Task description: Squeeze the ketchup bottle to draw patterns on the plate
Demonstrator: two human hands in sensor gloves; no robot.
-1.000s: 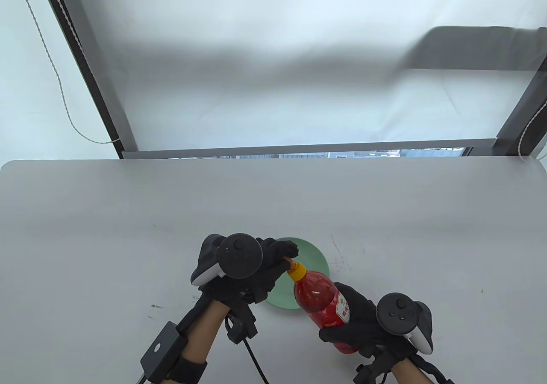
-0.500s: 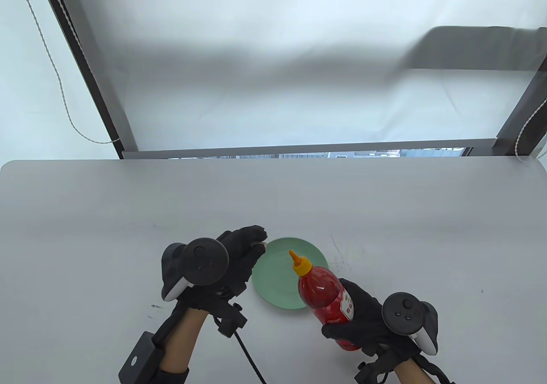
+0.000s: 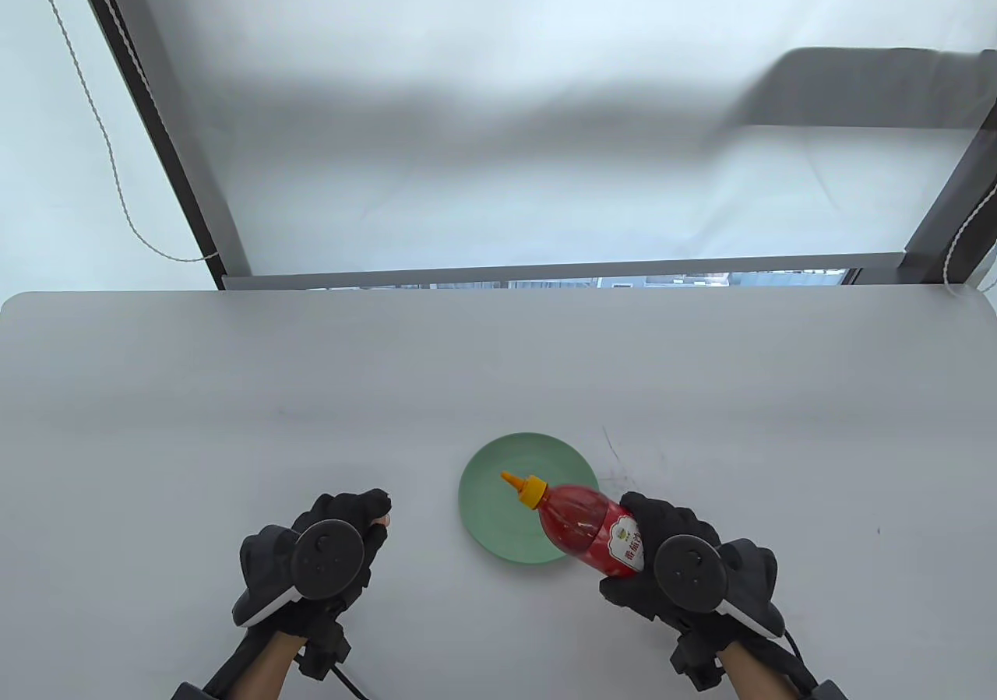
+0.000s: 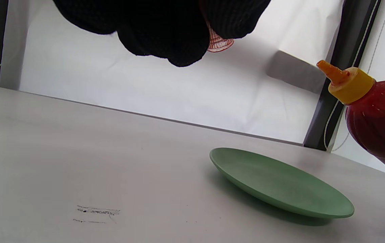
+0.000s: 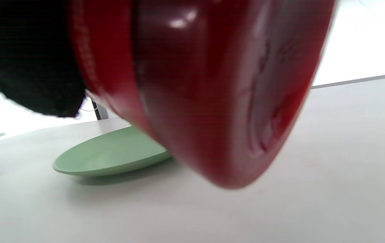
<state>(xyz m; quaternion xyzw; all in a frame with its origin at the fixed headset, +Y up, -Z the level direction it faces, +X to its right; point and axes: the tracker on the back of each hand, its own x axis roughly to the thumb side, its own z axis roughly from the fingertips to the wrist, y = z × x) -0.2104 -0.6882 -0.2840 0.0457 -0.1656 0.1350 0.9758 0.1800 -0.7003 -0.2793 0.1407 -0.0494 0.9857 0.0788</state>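
Note:
A green plate (image 3: 487, 490) lies on the grey table, bare of ketchup. My right hand (image 3: 650, 532) grips the lower body of the red ketchup bottle (image 3: 584, 525) and holds it tilted left, with its uncapped orange nozzle (image 3: 510, 480) over the plate. The right wrist view shows the bottle's base (image 5: 219, 94) close up, above the table beside the plate (image 5: 111, 155). My left hand (image 3: 378, 515) is left of the plate, apart from it, and pinches a small reddish nozzle cap (image 4: 219, 43) between its fingertips (image 4: 179, 44). The left wrist view also shows the plate (image 4: 280, 182) and the bottle (image 4: 378, 121).
The grey table (image 3: 234, 388) has faint pen marks right of the plate (image 3: 615, 459) and near the left hand (image 4: 94, 212). A white backdrop in a dark frame (image 3: 545, 276) stands behind the table's far edge.
My left hand pulled the small cap off the nozzle and drew back to the left and towards me. My right hand tilted the bottle further left and lowered it over the plate.

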